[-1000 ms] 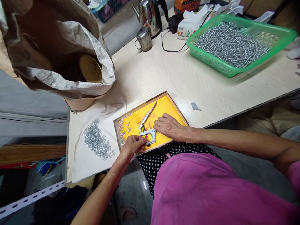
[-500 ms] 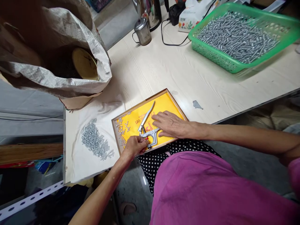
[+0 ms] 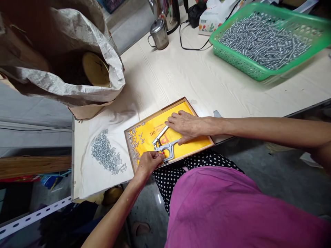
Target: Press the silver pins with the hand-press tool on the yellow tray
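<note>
A shallow wooden tray lined with yellow paper lies at the table's near edge. In it rests a silver plier-like hand tool, with several small metal pins scattered along the tray's left side. My left hand is closed in a pinch at the tool's jaw; what it pinches is too small to name. My right hand is wrapped over the tool's long handles.
A loose heap of metal pins lies on white cloth left of the tray. A big open sack stands at the back left. A green basket full of pins sits at the back right, a small metal cup and cable behind.
My right hand has slid up and left from beside the tool's handle loop onto the long handles. The left hand has stayed pinched at the jaw. The view shifted slightly.
</note>
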Motion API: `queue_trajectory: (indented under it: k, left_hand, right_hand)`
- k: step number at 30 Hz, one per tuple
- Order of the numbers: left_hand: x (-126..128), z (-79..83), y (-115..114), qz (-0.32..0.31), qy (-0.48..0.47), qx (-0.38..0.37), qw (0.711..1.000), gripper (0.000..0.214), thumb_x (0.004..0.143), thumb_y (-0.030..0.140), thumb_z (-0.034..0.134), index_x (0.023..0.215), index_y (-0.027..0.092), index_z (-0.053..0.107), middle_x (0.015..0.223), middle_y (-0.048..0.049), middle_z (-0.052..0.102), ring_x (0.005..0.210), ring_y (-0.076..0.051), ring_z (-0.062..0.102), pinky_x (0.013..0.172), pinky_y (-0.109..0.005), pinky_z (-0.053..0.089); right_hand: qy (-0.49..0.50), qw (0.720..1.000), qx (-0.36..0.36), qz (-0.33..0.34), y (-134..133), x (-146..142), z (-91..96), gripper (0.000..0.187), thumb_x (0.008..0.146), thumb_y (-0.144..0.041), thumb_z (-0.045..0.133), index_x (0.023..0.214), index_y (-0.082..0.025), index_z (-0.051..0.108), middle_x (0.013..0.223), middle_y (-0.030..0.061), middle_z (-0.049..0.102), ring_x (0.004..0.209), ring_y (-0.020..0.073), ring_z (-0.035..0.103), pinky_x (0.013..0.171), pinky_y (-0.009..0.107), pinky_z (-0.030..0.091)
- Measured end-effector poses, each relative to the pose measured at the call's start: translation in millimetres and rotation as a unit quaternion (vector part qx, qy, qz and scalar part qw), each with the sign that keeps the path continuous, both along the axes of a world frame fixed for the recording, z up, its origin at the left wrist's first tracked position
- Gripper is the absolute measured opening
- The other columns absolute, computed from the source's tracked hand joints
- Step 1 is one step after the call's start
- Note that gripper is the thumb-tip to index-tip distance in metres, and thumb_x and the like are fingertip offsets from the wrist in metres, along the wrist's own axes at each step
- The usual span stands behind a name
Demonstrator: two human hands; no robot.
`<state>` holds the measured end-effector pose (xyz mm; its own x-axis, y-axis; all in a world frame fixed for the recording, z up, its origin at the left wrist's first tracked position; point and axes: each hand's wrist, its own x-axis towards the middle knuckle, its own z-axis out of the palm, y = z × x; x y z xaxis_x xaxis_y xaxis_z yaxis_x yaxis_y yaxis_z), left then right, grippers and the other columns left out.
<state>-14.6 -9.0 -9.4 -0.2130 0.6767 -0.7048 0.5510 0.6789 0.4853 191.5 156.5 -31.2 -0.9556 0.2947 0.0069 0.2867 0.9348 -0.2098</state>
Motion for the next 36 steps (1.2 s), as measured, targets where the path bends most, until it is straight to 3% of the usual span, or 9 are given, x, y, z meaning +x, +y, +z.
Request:
queue_trajectory:
  k: [3,5,9,13,18,25,30,33,36]
  left_hand:
    - [4,6.2,-6,-0.053,0.075,0.034,0.995,0.038,0.085,0.049,0.063,0.065,0.016,0.067,0.057,-0.0004,0.059,0.053,-0.013,0.052,0.055,-0.025,0.036]
    - [11,10.5,-10,-0.092,0.159,0.12,0.976,0.032,0.091,0.042,0.061,0.075,0.016,0.071,0.072,-0.0034,0.066,0.065,-0.017,0.06,0.062,-0.028,0.044]
    - [29,8.5,-4,-0.208,0.268,0.322,0.884,0.032,0.091,0.037,0.069,0.117,0.018,0.067,0.12,-0.0134,0.067,0.111,-0.03,0.061,0.095,-0.044,0.053]
    - [39,-4.2,24,-0.331,0.273,0.361,0.828,0.062,0.09,0.036,0.07,0.142,0.012,0.047,0.143,-0.0208,0.054,0.131,-0.036,0.048,0.109,-0.053,0.046]
    - [42,-7.9,41,-0.388,0.262,0.324,0.822,0.058,0.093,0.033,0.064,0.143,0.011,0.045,0.126,-0.0158,0.061,0.112,-0.031,0.057,0.1,-0.048,0.052]
    - [43,-8.9,33,-0.36,0.263,0.315,0.838,0.026,0.098,0.029,0.057,0.12,0.016,0.059,0.106,-0.0102,0.065,0.1,-0.027,0.057,0.089,-0.041,0.052]
    - [44,-9.6,33,-0.354,0.265,0.309,0.842,0.017,0.1,0.03,0.054,0.108,0.019,0.063,0.098,-0.0087,0.065,0.097,-0.026,0.058,0.087,-0.039,0.052]
    - [45,-8.9,31,-0.341,0.273,0.316,0.842,0.025,0.099,0.031,0.056,0.119,0.017,0.061,0.108,-0.011,0.065,0.103,-0.027,0.058,0.092,-0.042,0.052]
    - [43,-10.1,26,-0.325,0.279,0.347,0.834,0.038,0.097,0.034,0.06,0.131,0.017,0.057,0.127,-0.0152,0.061,0.113,-0.029,0.056,0.099,-0.047,0.051]
  right_hand:
    - [-0.001,1.0,-0.004,-0.001,-10,4,3.8,0.05,0.083,-0.051,0.074,0.113,-0.012,0.063,0.114,0.0134,0.06,0.104,0.0299,0.049,0.084,0.04,0.041]
    - [-0.004,1.0,0.005,-0.008,-17,7,5.3,0.043,0.088,-0.048,0.071,0.111,-0.011,0.064,0.113,0.0138,0.061,0.104,0.0294,0.049,0.083,0.04,0.04]
    - [-0.017,0.999,0.012,-0.033,-28,8,8.3,0.048,0.09,-0.044,0.069,0.119,-0.007,0.06,0.117,0.0169,0.061,0.106,0.0299,0.05,0.083,0.039,0.039]
    - [-0.013,0.999,0.019,-0.042,-33,12,10.8,0.051,0.091,-0.047,0.068,0.12,-0.006,0.061,0.113,0.0177,0.062,0.105,0.0309,0.051,0.085,0.041,0.041]
    - [-0.005,0.999,0.007,-0.035,-38,18,9.9,0.047,0.091,-0.039,0.07,0.122,-0.006,0.06,0.11,0.0169,0.063,0.103,0.0297,0.052,0.084,0.04,0.044]
    - [0.028,0.997,-0.046,-0.059,-52,13,-3.9,0.018,0.1,-0.013,0.049,0.11,-0.009,0.064,0.101,0.0136,0.064,0.097,0.0238,0.055,0.081,0.036,0.043]
    - [0.045,0.996,-0.051,-0.054,-55,13,-7.5,0.016,0.099,-0.011,0.049,0.103,-0.012,0.065,0.094,0.0104,0.064,0.092,0.0224,0.056,0.077,0.034,0.043]
    - [0.066,0.994,-0.023,-0.085,-51,13,-7.9,0.015,0.096,-0.018,0.06,0.108,-0.011,0.065,0.098,0.0126,0.065,0.095,0.0252,0.056,0.079,0.036,0.043]
    - [0.08,0.995,-0.013,-0.064,-36,14,-11.3,0.042,0.091,-0.039,0.071,0.117,-0.008,0.064,0.107,0.0167,0.065,0.1,0.0292,0.055,0.082,0.037,0.043]
